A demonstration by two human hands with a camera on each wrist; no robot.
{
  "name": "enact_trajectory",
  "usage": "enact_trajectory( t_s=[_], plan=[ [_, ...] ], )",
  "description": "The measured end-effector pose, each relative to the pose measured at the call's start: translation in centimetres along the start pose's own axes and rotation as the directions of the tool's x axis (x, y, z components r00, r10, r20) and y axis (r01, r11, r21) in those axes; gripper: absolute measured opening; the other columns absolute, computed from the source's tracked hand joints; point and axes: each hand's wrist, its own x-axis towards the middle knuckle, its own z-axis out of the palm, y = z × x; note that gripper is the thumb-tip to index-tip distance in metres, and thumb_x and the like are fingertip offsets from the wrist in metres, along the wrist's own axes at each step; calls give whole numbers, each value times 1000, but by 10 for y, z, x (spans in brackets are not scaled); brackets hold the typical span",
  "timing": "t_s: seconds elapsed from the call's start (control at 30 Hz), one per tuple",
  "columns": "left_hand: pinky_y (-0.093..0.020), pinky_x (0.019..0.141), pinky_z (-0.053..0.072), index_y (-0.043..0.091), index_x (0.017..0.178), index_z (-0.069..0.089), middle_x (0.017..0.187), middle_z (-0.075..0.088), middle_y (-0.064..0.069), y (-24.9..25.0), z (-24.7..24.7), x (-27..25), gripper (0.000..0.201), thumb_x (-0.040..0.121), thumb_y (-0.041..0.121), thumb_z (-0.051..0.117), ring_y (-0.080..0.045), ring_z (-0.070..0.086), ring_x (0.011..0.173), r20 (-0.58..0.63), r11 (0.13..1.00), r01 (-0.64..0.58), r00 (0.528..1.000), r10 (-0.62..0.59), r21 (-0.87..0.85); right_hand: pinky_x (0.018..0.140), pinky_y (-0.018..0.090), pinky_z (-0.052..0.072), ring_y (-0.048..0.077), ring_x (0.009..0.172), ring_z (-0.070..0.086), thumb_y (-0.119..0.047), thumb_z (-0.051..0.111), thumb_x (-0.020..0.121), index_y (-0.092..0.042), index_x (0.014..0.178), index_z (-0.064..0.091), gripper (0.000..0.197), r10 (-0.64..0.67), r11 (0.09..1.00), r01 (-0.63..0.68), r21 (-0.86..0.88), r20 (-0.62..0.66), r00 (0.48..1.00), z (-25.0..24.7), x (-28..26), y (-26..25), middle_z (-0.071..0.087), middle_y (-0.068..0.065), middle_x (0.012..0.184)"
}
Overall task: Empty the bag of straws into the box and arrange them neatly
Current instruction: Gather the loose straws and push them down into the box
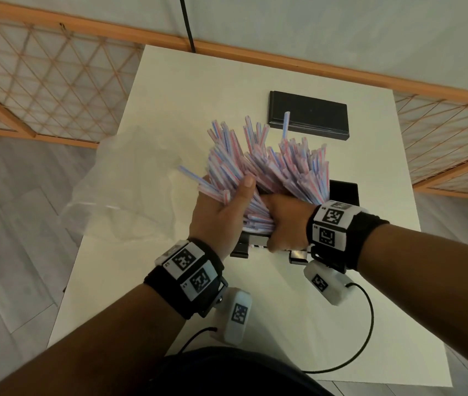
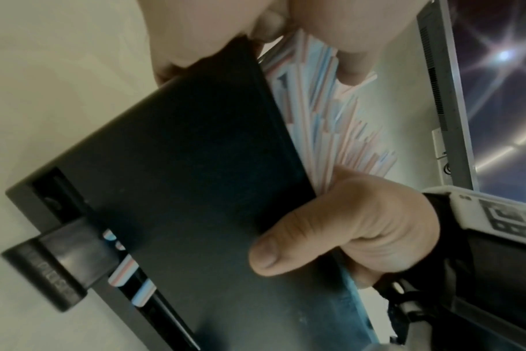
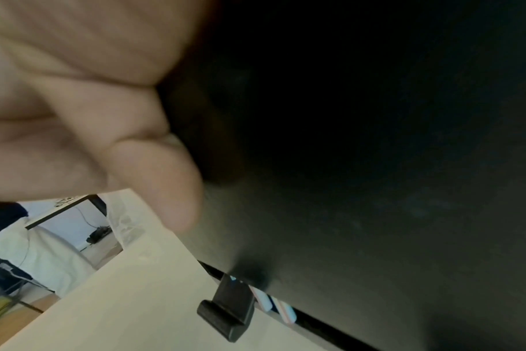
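Observation:
A thick bundle of pink, blue and white striped straws [image 1: 270, 167] stands fanned out in a black box [image 1: 344, 191] on the white table [image 1: 255, 78]. My left hand [image 1: 227, 201] grips the bundle's left side, thumb up against the straws. My right hand [image 1: 287, 221] is curled round its lower right part. In the left wrist view the right thumb [image 2: 285, 247] lies on the box's outer wall [image 2: 180, 166] beside the straws [image 2: 325, 114]. The right wrist view shows fingers [image 3: 153, 178], the dark box wall [image 3: 376, 190] and straw ends [image 3: 274, 304] by a latch [image 3: 228, 308].
The empty clear plastic bag [image 1: 130, 184] lies crumpled at the table's left edge. A flat black lid [image 1: 308, 115] rests at the back of the table. Wrist camera cables [image 1: 367, 332] trail over the near part. A wooden lattice railing [image 1: 41, 81] runs behind.

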Motion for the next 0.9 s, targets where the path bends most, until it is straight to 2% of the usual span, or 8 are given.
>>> enact_trajectory(
  t_s=[0.2,0.37,0.5,0.53,0.63,0.7,0.8,0.9],
  plan=[
    [-40,101,56,44,113,68,110,76,16,-7,-6,4,30,84,45,75,-2,71,109,40,973,-55,998,47,223,81,30,51,17,93,63,-69,79,60,-26,114,53,74,-4,1000,5,7,-115,993,-1,-14,8,64,-9,100],
    [-52,88,60,8,110,69,97,78,-3,-10,-11,7,64,78,62,77,-20,76,95,41,988,-26,999,20,152,81,25,48,20,98,63,-62,79,68,-20,119,52,71,19,999,-26,-43,-168,986,-6,-34,14,65,-3,107],
    [-38,72,47,19,87,60,60,61,19,-9,-8,11,31,94,48,69,-6,59,62,-30,982,186,982,-187,-11,80,35,56,23,92,67,-55,78,71,-19,114,59,59,7,998,-23,-60,-252,968,-3,-46,18,68,1,101],
    [-37,76,48,19,92,63,64,63,20,-10,-7,11,31,95,49,67,-6,61,67,-25,978,210,977,-210,-12,82,36,55,24,95,66,-54,76,74,-20,114,62,54,-6,996,-16,-87,-246,969,-1,-47,17,68,1,103],
    [-42,104,52,32,120,65,111,74,16,-8,-3,9,44,87,61,63,-9,69,108,-5,967,253,968,-253,18,85,35,53,23,98,65,-51,70,80,-22,115,65,45,-6,994,-12,-106,-164,986,3,-45,16,69,-1,104],
    [-44,110,49,40,118,60,116,70,19,-8,-2,5,30,93,56,63,-5,65,111,-11,964,263,965,-263,26,81,33,54,22,93,65,-53,68,80,-22,109,65,42,41,994,-53,-98,-124,991,6,-41,16,69,-2,96],
    [-36,107,48,42,110,59,112,67,24,-8,-2,3,14,98,47,64,3,62,107,-4,968,244,970,-244,52,75,28,50,19,85,61,-55,69,77,-24,94,61,37,108,983,-117,-138,-73,991,10,-35,16,63,-6,85],
    [-28,94,51,42,101,60,105,70,22,-4,-1,2,7,101,38,65,9,65,97,-5,971,236,972,-236,45,78,30,54,17,84,64,-60,70,70,-27,98,64,44,155,979,-155,-130,-10,988,11,-28,14,68,-7,86]
  ],
)
